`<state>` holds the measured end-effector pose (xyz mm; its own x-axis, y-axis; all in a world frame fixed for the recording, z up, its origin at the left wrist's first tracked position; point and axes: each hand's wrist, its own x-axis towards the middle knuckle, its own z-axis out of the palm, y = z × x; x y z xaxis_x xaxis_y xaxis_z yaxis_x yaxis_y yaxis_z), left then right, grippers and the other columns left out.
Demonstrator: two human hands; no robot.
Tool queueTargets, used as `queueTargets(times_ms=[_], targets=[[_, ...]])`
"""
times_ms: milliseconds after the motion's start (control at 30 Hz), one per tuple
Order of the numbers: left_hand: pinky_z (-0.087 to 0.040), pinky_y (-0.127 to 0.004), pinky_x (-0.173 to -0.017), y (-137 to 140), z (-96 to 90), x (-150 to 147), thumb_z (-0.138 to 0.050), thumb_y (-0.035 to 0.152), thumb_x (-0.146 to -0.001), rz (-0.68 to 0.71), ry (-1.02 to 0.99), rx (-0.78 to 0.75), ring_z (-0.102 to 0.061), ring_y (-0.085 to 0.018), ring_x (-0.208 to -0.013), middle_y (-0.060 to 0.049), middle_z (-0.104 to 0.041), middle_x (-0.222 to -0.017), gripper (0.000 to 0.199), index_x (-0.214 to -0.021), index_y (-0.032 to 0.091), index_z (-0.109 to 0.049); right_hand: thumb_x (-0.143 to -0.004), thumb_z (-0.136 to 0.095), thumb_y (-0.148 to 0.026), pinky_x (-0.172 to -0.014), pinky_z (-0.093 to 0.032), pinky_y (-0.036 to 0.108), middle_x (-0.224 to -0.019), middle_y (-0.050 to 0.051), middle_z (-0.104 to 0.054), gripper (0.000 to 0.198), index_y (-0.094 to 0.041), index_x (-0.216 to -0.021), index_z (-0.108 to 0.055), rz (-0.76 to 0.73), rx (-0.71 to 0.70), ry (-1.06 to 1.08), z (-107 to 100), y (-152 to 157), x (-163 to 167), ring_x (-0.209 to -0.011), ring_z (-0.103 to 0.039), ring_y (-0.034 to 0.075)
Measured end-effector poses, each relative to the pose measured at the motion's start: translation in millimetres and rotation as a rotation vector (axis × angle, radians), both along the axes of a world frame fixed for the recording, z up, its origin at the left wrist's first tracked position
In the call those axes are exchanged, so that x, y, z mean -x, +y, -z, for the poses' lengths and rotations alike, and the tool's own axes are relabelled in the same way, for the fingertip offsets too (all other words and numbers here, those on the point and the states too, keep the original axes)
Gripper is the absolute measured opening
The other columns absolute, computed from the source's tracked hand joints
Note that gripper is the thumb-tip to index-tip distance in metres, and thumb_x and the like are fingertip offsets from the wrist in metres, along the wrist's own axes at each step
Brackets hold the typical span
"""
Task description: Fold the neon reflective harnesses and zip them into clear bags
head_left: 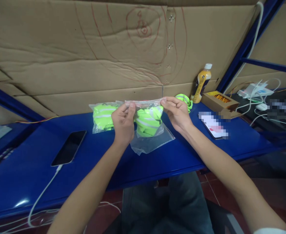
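Both hands pinch the top edge of a clear zip bag above the blue table. Folded neon-yellow reflective straps with pale grey stripes lie inside it. My left hand is closed on the bag's left top corner, thumb in front. At the right top corner, my right hand grips the same edge between thumb and fingers. Left of it lies another clear bag of neon-yellow striped material, partly hidden by my left hand. Behind my right hand sits a loose neon-yellow roll.
A dark phone on a white cable lies on the blue table at left. To the right are a lit phone, an open cardboard box, a yellow bottle and tangled white cables. Cardboard lines the back.
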<state>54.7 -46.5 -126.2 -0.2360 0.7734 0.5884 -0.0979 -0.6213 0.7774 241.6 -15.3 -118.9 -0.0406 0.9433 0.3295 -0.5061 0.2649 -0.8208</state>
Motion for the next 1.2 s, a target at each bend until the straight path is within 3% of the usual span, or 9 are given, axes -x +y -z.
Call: queueTargets(times_ms=[100, 267, 433, 567, 733, 1033, 1200], targets=[[-0.049, -0.027, -0.062, 1, 2.4, -2, -0.084, 0.057, -0.094, -0.008, -0.021, 0.022, -0.060, -0.013, -0.060, -0.001, -0.070, -0.071, 0.036, -0.089, 0.021, -0.080, -0.059, -0.106, -0.045, -0.088, -0.062, 0.033, -0.088, -0.001, -0.084, 0.041, -0.025, -0.087, -0.083, 0.037, -0.008, -0.011, 4, 5, -1, -0.084, -0.075, 0.016], [-0.055, -0.029, -0.069, 0, 2.7, -5, -0.095, 0.056, -0.080, -0.028, -0.109, 0.054, -0.065, -0.014, -0.064, 0.000, -0.072, -0.071, 0.038, -0.084, 0.023, -0.077, -0.061, -0.104, -0.048, -0.094, -0.063, 0.036, -0.089, 0.000, -0.085, 0.042, -0.026, -0.087, -0.079, 0.123, -0.059, -0.001, 9, 7, 1, -0.090, -0.079, 0.019], [-0.051, -0.026, -0.064, 4, 2.8, 0, -0.098, 0.058, -0.075, -0.045, -0.108, 0.043, -0.060, -0.011, -0.063, 0.000, -0.073, -0.074, 0.043, -0.080, 0.022, -0.074, -0.067, -0.101, -0.054, -0.098, -0.063, 0.038, -0.097, 0.002, -0.086, 0.041, -0.027, -0.091, -0.082, 0.035, -0.094, -0.094, 9, 4, 0, -0.095, -0.079, 0.019], [-0.051, -0.025, -0.065, 8, 5.9, 1, -0.101, 0.059, -0.070, -0.066, -0.155, 0.050, -0.060, -0.011, -0.062, 0.000, -0.073, -0.073, 0.047, -0.079, 0.021, -0.075, -0.066, -0.102, -0.054, -0.088, -0.064, 0.036, -0.090, 0.002, -0.085, 0.037, -0.026, -0.085, -0.086, 0.028, -0.050, -0.103, 14, 5, 4, -0.084, -0.077, 0.018], [-0.050, -0.024, -0.065, 8, 9.1, 0, -0.099, 0.054, -0.075, -0.048, -0.139, 0.028, -0.061, -0.010, -0.063, 0.000, -0.074, -0.075, 0.041, -0.082, 0.021, -0.076, -0.061, -0.104, -0.056, -0.076, -0.062, 0.031, -0.080, 0.000, -0.083, 0.041, -0.024, -0.078, -0.085, 0.123, -0.040, -0.076, 17, 5, 7, -0.072, -0.074, 0.015], [-0.058, -0.029, -0.076, 8, 5.1, 4, -0.094, 0.052, -0.080, -0.138, -0.114, -0.004, -0.068, -0.014, -0.073, -0.001, -0.073, -0.079, 0.038, -0.083, 0.022, -0.072, -0.058, -0.106, -0.052, -0.081, -0.064, 0.030, -0.084, 0.000, -0.084, 0.040, -0.025, -0.079, -0.085, -0.057, -0.002, -0.089, 16, 7, 4, -0.077, -0.076, 0.014], [-0.058, -0.029, -0.074, 10, 8.4, 2, -0.090, 0.054, -0.084, -0.142, -0.080, 0.013, -0.069, -0.015, -0.073, -0.002, -0.074, -0.080, 0.036, -0.085, 0.022, -0.073, -0.059, -0.104, -0.056, -0.080, -0.064, 0.032, -0.080, 0.000, -0.083, 0.042, -0.024, -0.076, -0.083, -0.011, -0.025, -0.116, 19, 6, 6, -0.075, -0.075, 0.015]])
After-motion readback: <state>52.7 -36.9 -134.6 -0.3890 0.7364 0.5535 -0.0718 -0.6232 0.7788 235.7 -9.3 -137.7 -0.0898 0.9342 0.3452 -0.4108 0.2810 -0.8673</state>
